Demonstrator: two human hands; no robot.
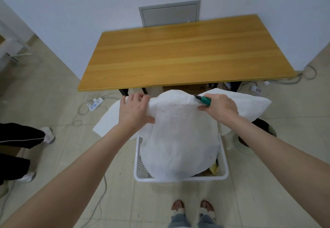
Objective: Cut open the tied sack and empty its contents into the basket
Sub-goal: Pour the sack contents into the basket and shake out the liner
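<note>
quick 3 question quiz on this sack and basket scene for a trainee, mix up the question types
1. True or false: the right hand holds a green-handled cutter while also gripping the sack.
2. Where is the sack's lower end? A) on the wooden table B) inside the white basket C) flat on the floor
3. Fill in: the left hand grips the sack's ____ edge.

Key: 1 true; 2 B; 3 upper
</note>
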